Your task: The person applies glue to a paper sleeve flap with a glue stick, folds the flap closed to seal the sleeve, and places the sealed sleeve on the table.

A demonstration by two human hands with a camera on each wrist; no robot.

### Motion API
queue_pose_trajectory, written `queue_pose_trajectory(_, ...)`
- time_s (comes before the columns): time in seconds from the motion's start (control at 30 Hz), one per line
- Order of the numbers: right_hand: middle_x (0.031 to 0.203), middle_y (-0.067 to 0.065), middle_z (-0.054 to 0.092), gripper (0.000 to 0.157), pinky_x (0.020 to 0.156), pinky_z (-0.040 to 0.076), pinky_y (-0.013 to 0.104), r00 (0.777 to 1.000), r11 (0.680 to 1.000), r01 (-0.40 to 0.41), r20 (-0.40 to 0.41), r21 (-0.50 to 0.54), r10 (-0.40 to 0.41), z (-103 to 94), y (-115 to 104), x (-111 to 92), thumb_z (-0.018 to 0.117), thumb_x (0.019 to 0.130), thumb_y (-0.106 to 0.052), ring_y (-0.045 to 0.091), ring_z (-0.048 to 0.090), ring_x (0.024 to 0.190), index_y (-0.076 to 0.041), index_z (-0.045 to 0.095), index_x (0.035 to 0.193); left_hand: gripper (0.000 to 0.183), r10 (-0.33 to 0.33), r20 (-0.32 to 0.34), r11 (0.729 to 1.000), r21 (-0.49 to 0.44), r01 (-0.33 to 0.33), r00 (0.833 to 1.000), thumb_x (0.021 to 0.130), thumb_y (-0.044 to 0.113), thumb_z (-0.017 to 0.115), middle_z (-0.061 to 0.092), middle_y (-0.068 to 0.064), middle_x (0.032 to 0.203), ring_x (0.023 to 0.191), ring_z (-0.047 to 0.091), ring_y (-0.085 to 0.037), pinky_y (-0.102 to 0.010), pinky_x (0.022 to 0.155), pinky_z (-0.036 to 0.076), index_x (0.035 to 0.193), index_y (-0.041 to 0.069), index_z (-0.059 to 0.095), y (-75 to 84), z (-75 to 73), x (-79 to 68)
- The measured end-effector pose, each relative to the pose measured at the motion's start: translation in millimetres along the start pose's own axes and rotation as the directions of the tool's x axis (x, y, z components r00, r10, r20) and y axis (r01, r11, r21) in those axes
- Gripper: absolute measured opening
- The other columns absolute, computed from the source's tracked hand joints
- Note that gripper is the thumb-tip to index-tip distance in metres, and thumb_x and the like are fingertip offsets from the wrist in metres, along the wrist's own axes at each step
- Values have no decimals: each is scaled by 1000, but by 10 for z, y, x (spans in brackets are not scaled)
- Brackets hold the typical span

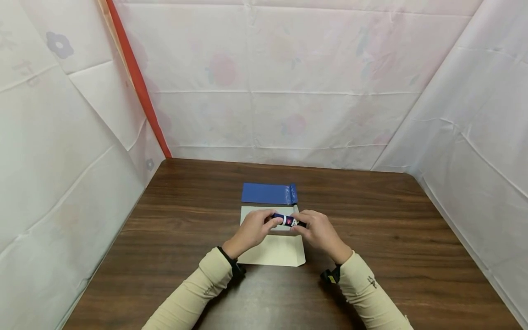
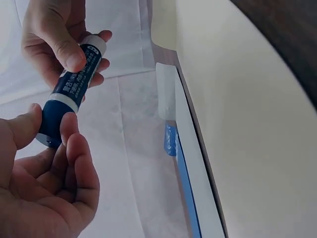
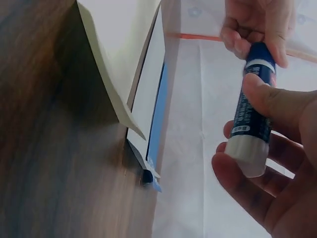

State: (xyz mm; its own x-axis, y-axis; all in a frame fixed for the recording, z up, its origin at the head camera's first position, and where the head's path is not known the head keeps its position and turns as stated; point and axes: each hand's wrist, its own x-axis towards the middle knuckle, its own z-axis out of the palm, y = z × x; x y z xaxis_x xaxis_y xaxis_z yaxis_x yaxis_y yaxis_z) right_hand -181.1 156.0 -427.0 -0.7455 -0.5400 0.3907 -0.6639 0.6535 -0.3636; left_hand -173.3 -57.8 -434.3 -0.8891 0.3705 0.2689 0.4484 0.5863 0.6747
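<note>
Both hands hold a dark blue glue stick (image 1: pixel 288 220) over a row of paper envelopes. My left hand (image 1: pixel 252 229) pinches its blue cap (image 2: pixel 54 121) between thumb and fingers. Around the label and white base end (image 3: pixel 247 154), my right hand (image 1: pixel 321 233) grips with the thumb on top. Below the hands lies a pale grey envelope (image 1: pixel 252 211), partly hidden by them. Nearest me is a cream envelope (image 1: pixel 274 252), its flap on the right. Farthest away, a blue envelope (image 1: pixel 264 193) has whitish smears near its raised right flap (image 1: pixel 294 193).
The envelopes lie on a dark wood-grain table (image 1: pixel 392 247). White patterned sheets (image 1: pixel 280 91) hang behind and along both sides, with a red strip (image 1: pixel 140 87) at the back left. Black wrist straps (image 1: pixel 330 276) sit at the cuffs of the beige sleeves.
</note>
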Motion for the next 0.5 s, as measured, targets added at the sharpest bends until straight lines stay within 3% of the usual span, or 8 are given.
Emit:
queue_pose_trajectory(0.23, 95, 8, 73, 35, 64, 51, 30, 1000, 1000, -31, 4, -5, 31, -64, 76, -17, 79, 80, -16, 17, 65, 77, -3, 73, 112, 25, -107, -43, 992, -67, 104, 993, 97, 29, 60, 62, -4, 70, 55, 44, -7, -19, 51, 34, 100, 6, 70, -14, -20, -13)
queue_pose_trajectory(0.5, 96, 9, 73, 34, 63, 49, 26, 999, 999, -39, 17, 26, 38, -72, 126, -23, 79, 81, -15, 13, 63, 75, -3, 72, 112, 23, -80, -51, 991, -109, 74, 996, 94, 28, 65, 66, 1, 79, 67, 53, -7, -20, 56, 42, 105, 9, 70, -28, -38, -9)
